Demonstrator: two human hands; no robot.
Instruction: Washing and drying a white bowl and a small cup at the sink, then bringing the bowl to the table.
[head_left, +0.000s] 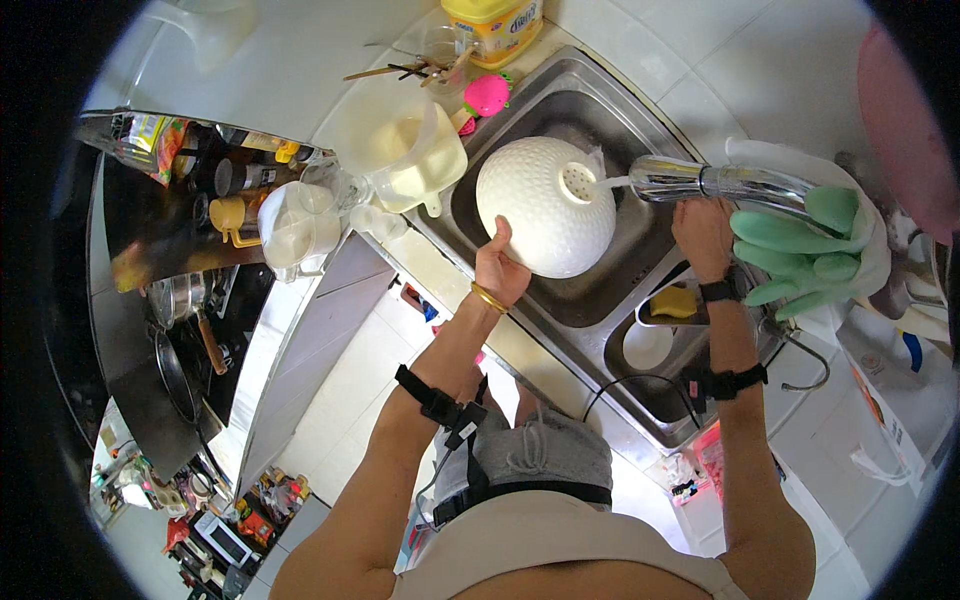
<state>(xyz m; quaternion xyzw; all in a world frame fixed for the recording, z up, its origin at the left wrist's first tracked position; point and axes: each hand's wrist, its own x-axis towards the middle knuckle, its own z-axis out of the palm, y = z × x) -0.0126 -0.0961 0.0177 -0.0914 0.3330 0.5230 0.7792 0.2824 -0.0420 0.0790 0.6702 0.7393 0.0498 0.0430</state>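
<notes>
Over the large basin of a stainless steel sink (581, 307), my left hand (501, 266) grips the rim of a white, dimpled, dome-shaped bowl or strainer (536, 214), thumb on its outer face. The round patch of holes on the dome faces the chrome faucet (675, 178), and a thin stream of water runs from the spout onto it. My right hand (703, 232) is beside the faucet, below its neck; its fingers are partly hidden, so whether it grips anything is unclear. A yellow sponge (673, 301) sits in a caddy near my right wrist.
Green rubber gloves (814, 247) hang right of the faucet. A white dish (647, 345) lies in the small basin. Translucent pitchers (420, 169) stand at the sink's left edge, near a pink strawberry-shaped item (487, 95) and a yellow tub (495, 34). A pan (176, 375) is on the stove.
</notes>
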